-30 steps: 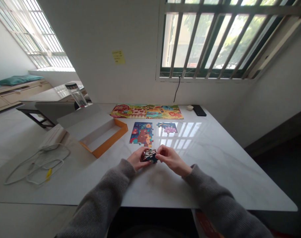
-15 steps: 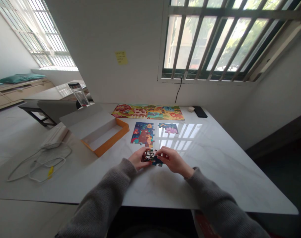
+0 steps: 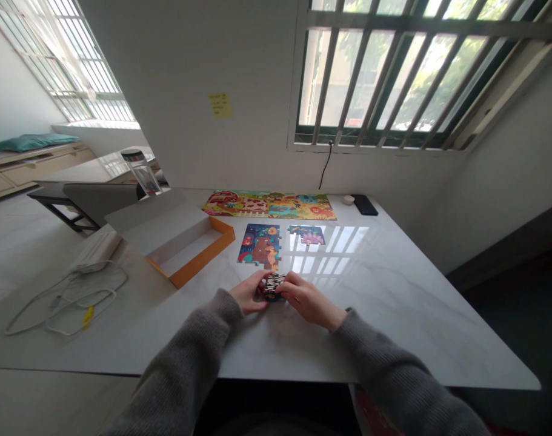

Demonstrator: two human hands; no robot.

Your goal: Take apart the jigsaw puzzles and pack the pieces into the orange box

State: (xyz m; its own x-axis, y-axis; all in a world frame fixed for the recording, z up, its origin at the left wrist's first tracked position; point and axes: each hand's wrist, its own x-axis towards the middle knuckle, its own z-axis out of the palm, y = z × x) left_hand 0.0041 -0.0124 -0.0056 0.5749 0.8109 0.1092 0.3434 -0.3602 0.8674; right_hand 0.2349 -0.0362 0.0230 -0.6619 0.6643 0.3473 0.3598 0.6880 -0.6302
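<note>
My left hand (image 3: 247, 293) and my right hand (image 3: 305, 298) meet over a small stack of dark puzzle pieces (image 3: 272, 284) on the white marble table (image 3: 394, 303). Both hands pinch the stack from either side, fingers curled around it. Just beyond the hands lies a partly built blue puzzle section (image 3: 260, 244). A smaller blue and pink puzzle section (image 3: 307, 234) lies to its right. A finished long colourful puzzle (image 3: 269, 204) stretches along the far edge near the wall.
An open orange box (image 3: 192, 248) with its white lid sits left of the puzzles. A white cable (image 3: 62, 298) coils at the table's left. A clear bottle (image 3: 140, 171), a black phone (image 3: 365, 204) and a small white object (image 3: 348, 198) stand at the back.
The hands have closed in tighter on the stack of pieces; a blue piece that stuck out at the right half a second ago is now tucked in.
</note>
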